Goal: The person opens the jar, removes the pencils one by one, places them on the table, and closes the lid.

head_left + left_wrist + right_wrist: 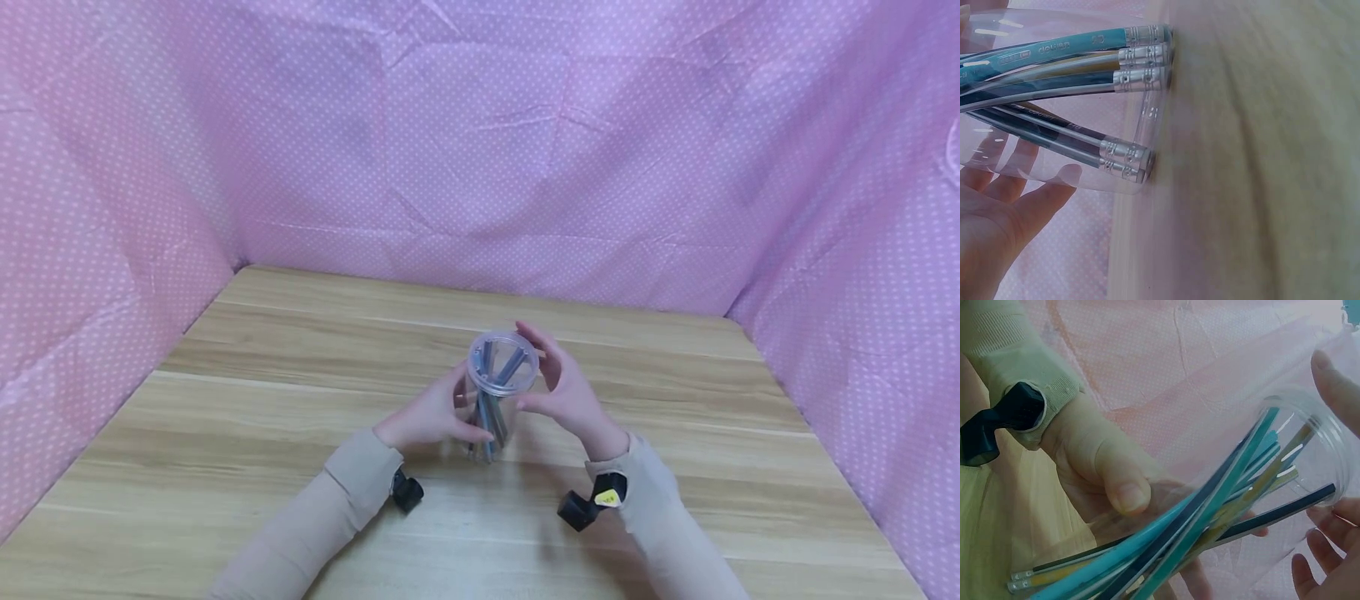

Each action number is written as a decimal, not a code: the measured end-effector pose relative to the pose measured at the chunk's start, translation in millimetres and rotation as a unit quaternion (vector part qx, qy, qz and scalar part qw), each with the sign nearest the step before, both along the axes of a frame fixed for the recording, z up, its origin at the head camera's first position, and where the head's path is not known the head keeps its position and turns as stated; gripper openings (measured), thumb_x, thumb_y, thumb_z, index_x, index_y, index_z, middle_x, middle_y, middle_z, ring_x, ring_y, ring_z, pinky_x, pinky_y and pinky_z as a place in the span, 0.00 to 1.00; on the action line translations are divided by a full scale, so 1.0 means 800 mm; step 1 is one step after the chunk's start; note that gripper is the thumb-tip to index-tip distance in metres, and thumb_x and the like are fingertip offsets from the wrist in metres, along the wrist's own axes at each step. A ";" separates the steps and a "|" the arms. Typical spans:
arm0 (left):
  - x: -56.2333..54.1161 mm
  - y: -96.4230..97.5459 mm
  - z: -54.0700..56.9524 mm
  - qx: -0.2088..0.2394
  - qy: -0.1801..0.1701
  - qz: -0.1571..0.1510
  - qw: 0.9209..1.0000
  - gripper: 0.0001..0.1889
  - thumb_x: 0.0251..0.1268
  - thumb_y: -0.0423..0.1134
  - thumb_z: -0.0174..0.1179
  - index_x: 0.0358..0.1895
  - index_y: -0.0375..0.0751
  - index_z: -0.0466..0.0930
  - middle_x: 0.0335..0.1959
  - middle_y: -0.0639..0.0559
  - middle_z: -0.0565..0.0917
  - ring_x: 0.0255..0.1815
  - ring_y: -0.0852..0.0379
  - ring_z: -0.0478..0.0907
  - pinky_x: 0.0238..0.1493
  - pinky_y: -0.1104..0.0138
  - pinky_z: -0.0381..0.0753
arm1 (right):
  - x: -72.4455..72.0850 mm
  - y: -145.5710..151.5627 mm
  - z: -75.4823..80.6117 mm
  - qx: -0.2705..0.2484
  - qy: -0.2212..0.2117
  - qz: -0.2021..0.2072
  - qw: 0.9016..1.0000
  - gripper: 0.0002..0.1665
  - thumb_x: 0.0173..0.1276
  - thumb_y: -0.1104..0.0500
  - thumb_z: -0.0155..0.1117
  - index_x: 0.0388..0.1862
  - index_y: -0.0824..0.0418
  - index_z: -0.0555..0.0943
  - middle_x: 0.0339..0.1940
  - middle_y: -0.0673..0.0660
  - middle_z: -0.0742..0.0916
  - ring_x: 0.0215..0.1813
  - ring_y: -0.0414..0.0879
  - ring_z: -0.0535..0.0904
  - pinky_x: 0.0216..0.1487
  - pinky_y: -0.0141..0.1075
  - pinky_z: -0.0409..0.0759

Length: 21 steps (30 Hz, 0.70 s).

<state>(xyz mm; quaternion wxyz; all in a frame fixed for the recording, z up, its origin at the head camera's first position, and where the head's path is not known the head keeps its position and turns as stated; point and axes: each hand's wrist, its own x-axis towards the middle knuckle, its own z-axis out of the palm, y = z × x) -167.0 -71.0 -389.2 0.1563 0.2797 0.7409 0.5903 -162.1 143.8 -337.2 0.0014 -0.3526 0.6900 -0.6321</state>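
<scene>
Pink dotted cloth point(480, 142) fills the upper half of the head frame, wrapped round a wood-grain table point(225, 425), and all the action is just below centre! There stands a clear jar point(504, 388), slightly tilted, its base at or barely above the wood; which of the two, I can't call. And look inside: a bunch of pencils point(1207, 506), metal-capped ends down at the base, the other ends fanning towards the rim. So the pencils in view sit inside the jar; that part looks done. Left hand point(431, 412) has it, thumb across the front, fingers curled round the side. Right hand point(566, 392) hovers up by the rim, fingers spread and gently curved, a fingertip perhaps brushing it, no grip. Letting go of the jar appears to remain. Is the mouth covered? Can't tell through that clear plastic.
</scene>
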 end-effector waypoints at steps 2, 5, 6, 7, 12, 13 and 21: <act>0.000 0.000 -0.001 0.001 0.007 -0.003 1.000 0.55 0.44 0.31 0.73 0.75 0.49 0.46 0.73 0.45 0.59 0.70 0.43 0.62 0.69 0.48 0.64 | 0.004 0.002 -0.001 -0.007 0.010 -0.012 1.000 0.62 0.49 0.39 0.73 0.67 0.78 0.57 0.65 0.58 0.71 0.63 0.35 0.66 0.65 0.26 0.65; -0.001 0.001 -0.002 0.005 0.015 -0.006 1.000 0.54 0.45 0.31 0.73 0.75 0.47 0.47 0.73 0.44 0.60 0.70 0.43 0.62 0.69 0.49 0.64 | 0.010 0.004 -0.001 -0.010 0.013 -0.029 0.999 0.57 0.50 0.43 0.74 0.65 0.78 0.60 0.61 0.55 0.74 0.61 0.37 0.68 0.63 0.28 0.67; -0.001 0.001 -0.002 0.006 0.018 -0.007 1.000 0.54 0.45 0.32 0.73 0.75 0.47 0.47 0.73 0.44 0.60 0.70 0.43 0.63 0.69 0.49 0.64 | 0.011 0.003 -0.001 -0.007 0.011 -0.036 0.999 0.56 0.49 0.44 0.75 0.64 0.77 0.61 0.61 0.57 0.74 0.61 0.37 0.68 0.63 0.28 0.68; -0.001 0.001 -0.002 0.007 0.019 -0.007 1.000 0.54 0.45 0.32 0.73 0.75 0.47 0.47 0.72 0.45 0.60 0.70 0.43 0.63 0.69 0.49 0.65 | 0.013 0.003 -0.001 -0.005 0.008 -0.043 0.999 0.54 0.50 0.47 0.76 0.64 0.76 0.61 0.61 0.61 0.74 0.61 0.37 0.69 0.63 0.28 0.68; -0.002 0.001 -0.002 0.006 0.016 -0.006 1.000 0.54 0.46 0.32 0.73 0.75 0.50 0.46 0.73 0.46 0.60 0.70 0.43 0.63 0.69 0.50 0.65 | 0.018 -0.004 0.002 0.021 -0.007 -0.082 0.996 0.47 0.48 0.65 0.76 0.65 0.71 0.64 0.62 0.70 0.72 0.60 0.37 0.70 0.62 0.28 0.68; -0.002 0.001 -0.003 0.006 0.015 -0.005 1.000 0.54 0.46 0.32 0.73 0.75 0.50 0.46 0.73 0.47 0.60 0.70 0.43 0.63 0.69 0.50 0.65 | 0.018 -0.006 0.003 0.025 -0.008 -0.087 0.996 0.46 0.47 0.68 0.76 0.65 0.70 0.64 0.62 0.69 0.72 0.60 0.37 0.70 0.62 0.28 0.68; -0.002 0.001 -0.002 0.008 0.023 -0.010 1.000 0.54 0.46 0.31 0.73 0.75 0.45 0.46 0.72 0.44 0.59 0.69 0.43 0.63 0.68 0.50 0.66 | 0.013 -0.015 0.007 0.042 -0.010 -0.070 0.997 0.60 0.42 0.39 0.76 0.67 0.70 0.63 0.62 0.68 0.72 0.62 0.44 0.69 0.68 0.30 0.64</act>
